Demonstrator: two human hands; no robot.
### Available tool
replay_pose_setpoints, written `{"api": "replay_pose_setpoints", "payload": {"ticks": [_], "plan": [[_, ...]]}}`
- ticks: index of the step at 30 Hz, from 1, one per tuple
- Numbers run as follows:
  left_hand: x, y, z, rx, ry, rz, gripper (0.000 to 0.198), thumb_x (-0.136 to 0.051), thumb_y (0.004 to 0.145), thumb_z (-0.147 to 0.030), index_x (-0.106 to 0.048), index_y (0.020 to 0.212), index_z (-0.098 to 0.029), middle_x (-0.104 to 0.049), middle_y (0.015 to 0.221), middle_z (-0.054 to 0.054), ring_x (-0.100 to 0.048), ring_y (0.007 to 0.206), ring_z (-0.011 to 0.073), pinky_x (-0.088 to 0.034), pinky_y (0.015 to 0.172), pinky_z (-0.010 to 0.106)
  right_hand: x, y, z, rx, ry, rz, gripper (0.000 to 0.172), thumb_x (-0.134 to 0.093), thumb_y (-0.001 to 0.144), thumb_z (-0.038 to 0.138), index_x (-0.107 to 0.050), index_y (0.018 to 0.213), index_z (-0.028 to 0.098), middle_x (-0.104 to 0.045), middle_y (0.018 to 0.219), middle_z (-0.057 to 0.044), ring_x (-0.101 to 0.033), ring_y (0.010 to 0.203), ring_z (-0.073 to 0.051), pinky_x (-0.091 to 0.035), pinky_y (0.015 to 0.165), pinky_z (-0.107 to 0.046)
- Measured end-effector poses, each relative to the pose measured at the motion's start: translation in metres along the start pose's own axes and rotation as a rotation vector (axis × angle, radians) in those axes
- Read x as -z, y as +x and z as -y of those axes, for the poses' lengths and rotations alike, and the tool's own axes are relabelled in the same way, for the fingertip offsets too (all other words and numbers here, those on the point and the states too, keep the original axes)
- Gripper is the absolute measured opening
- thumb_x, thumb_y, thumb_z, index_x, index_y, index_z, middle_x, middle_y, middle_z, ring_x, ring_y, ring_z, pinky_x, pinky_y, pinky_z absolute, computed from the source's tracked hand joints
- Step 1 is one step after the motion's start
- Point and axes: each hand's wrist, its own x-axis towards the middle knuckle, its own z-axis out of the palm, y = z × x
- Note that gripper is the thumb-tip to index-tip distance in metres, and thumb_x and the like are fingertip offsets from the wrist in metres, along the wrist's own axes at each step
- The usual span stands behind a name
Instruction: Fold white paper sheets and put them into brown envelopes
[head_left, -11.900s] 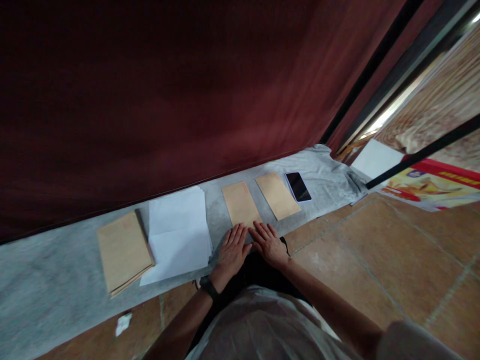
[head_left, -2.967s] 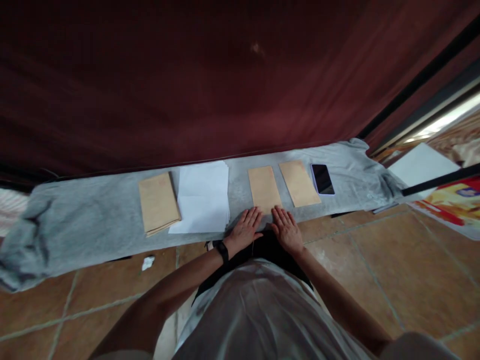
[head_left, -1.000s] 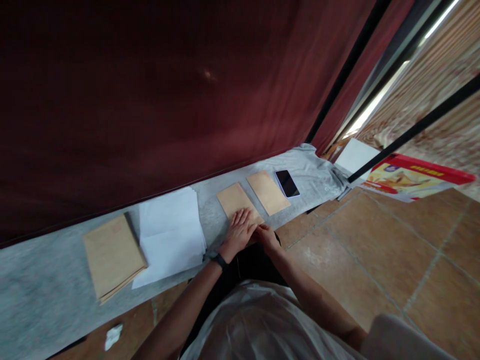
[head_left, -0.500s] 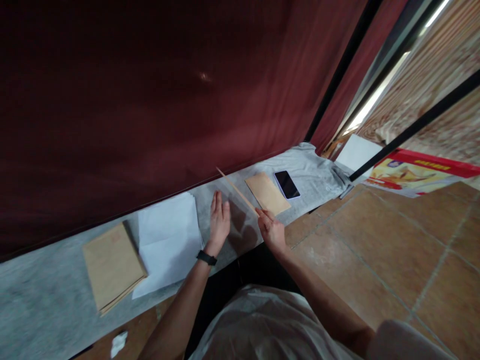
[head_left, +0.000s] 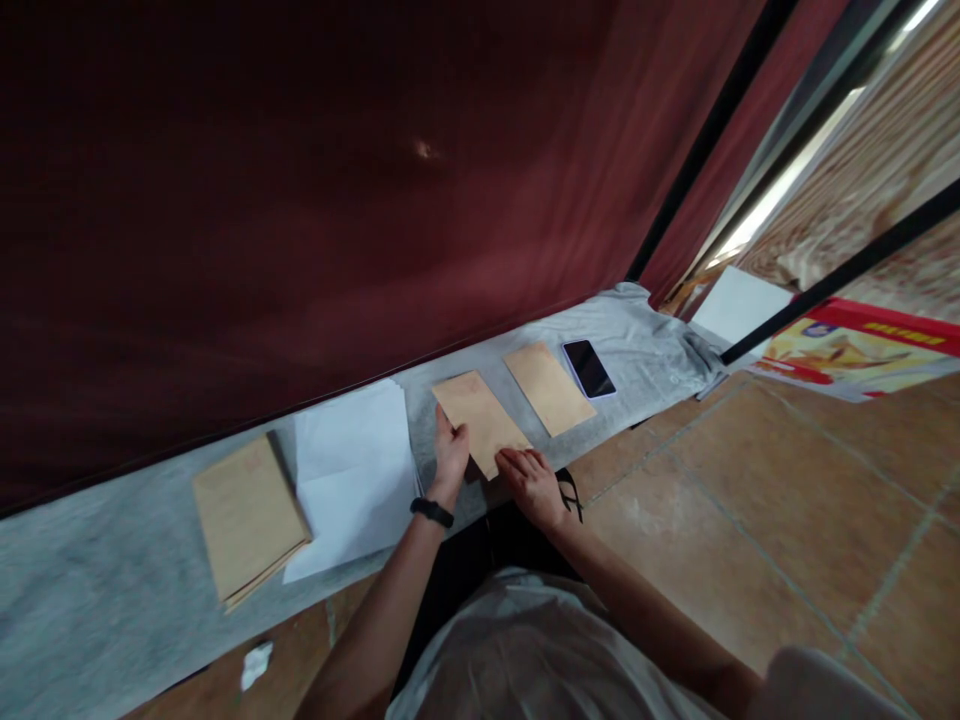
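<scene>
A brown paper envelope (head_left: 480,415) is between my hands, its broad face turned up over the grey cloth. My left hand (head_left: 451,455) grips its left edge, thumb on top and the other fingers partly hidden. At the near right corner, my right hand (head_left: 529,484) has its fingers bent over the edge; the thumb is out of sight. A second brown envelope (head_left: 551,388) lies flat just to the right, with a dark-screened phone (head_left: 589,368) beside it. On my left is a stack of white paper sheets (head_left: 352,475), and beyond it a pile of brown envelopes (head_left: 251,520).
The narrow bench (head_left: 90,580) under the grey cloth runs along a dark red curtain (head_left: 300,220). Black poles (head_left: 712,140) stand at its right end. A red and yellow box (head_left: 847,350) rests on the tiled floor (head_left: 750,500), and a crumpled white tissue (head_left: 256,664) lies below the bench.
The envelope in my right hand has turned from edge-on to face-up and come lower. My left hand, flat and empty before, has closed on its left edge. The view has shifted slightly.
</scene>
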Motion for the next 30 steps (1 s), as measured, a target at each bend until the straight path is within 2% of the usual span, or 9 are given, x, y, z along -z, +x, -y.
{"api": "replay_pose_setpoints", "payload": {"ticks": [2,4,7,9,11,15,18,21,30], "plan": [[-0.002,0.011,0.001,0.118,-0.088,-0.004,0.066,-0.038,0.091,-0.009,-0.020,0.155,-0.014,-0.069,0.126,0.013,-0.071,0.103,0.0183,-0.060,0.086,0.033,-0.001,0.002,0.000,0.017,0.030,-0.002,0.038,-0.047,0.102,0.021,-0.060,0.137,0.027,-0.065,0.136,-0.008,-0.060,0.122,-0.023,-0.040,0.111,-0.042],[-0.001,0.019,0.002,0.209,-0.079,-0.029,0.065,-0.043,0.088,-0.009,-0.030,0.152,-0.013,-0.069,0.123,0.013,-0.071,0.103,0.0205,-0.060,0.089,0.035,-0.002,0.004,-0.002,0.042,0.068,-0.004,0.037,-0.049,0.101,0.024,-0.061,0.136,0.027,-0.062,0.140,-0.008,-0.057,0.128,-0.023,-0.039,0.114,-0.044],[0.004,0.017,0.000,0.184,0.101,-0.123,0.063,-0.049,0.085,-0.011,-0.041,0.147,-0.014,-0.064,0.128,0.015,-0.065,0.115,0.0261,-0.054,0.101,0.044,-0.005,0.002,-0.005,0.061,0.099,0.002,0.039,-0.051,0.101,0.027,-0.059,0.139,0.025,-0.054,0.149,-0.009,-0.049,0.138,-0.025,-0.037,0.118,-0.047],[0.005,0.002,-0.006,0.101,0.192,-0.153,0.057,-0.048,0.088,-0.014,-0.044,0.145,-0.014,-0.055,0.141,0.017,-0.055,0.131,0.0287,-0.046,0.111,0.048,-0.008,0.000,-0.008,0.059,0.089,0.019,0.043,-0.050,0.101,0.027,-0.054,0.144,0.024,-0.050,0.153,-0.009,-0.045,0.142,-0.025,-0.035,0.119,-0.049],[0.005,-0.024,-0.016,-0.008,0.263,-0.087,0.052,-0.042,0.096,-0.020,-0.043,0.147,-0.015,-0.044,0.153,0.016,-0.041,0.144,0.0280,-0.039,0.117,0.047,-0.011,-0.003,-0.010,0.060,0.074,0.039,0.047,-0.050,0.101,0.027,-0.050,0.147,0.024,-0.048,0.154,-0.009,-0.043,0.143,-0.025,-0.034,0.120,-0.051],[0.005,-0.089,-0.029,-0.338,0.489,0.248,0.058,-0.038,0.102,-0.036,-0.031,0.155,-0.012,-0.034,0.162,0.015,-0.026,0.152,0.0264,-0.030,0.123,0.047,-0.012,-0.005,-0.013,0.095,0.071,0.067,0.050,-0.049,0.100,0.025,-0.047,0.150,0.021,-0.046,0.155,-0.010,-0.040,0.145,-0.025,-0.033,0.121,-0.051],[0.010,-0.120,-0.026,-0.405,0.614,0.309,0.069,-0.042,0.101,-0.043,-0.025,0.157,-0.008,-0.030,0.163,0.017,-0.023,0.153,0.0281,-0.027,0.124,0.049,-0.010,-0.003,-0.013,0.098,0.070,0.091,0.049,-0.044,0.102,0.025,-0.044,0.151,0.018,-0.045,0.156,-0.011,-0.038,0.146,-0.025,-0.032,0.121,-0.049],[0.017,-0.128,-0.020,-0.420,0.688,0.325,0.072,-0.045,0.099,-0.044,-0.026,0.157,-0.007,-0.030,0.163,0.018,-0.022,0.153,0.0285,-0.026,0.125,0.048,-0.007,-0.002,-0.013,0.088,0.073,0.102,0.050,-0.041,0.104,0.027,-0.042,0.152,0.016,-0.044,0.157,-0.011,-0.038,0.147,-0.025,-0.031,0.122,-0.048],[0.017,-0.125,-0.019,-0.437,0.700,0.330,0.070,-0.046,0.099,-0.042,-0.026,0.157,-0.008,-0.031,0.162,0.017,-0.022,0.153,0.0273,-0.027,0.124,0.048,0.005,-0.017,-0.029,0.000,-0.029,0.071,0.056,-0.044,0.104,0.032,-0.033,0.157,0.017,-0.039,0.159,-0.011,-0.036,0.148,-0.026,-0.028,0.122,-0.048]]}}
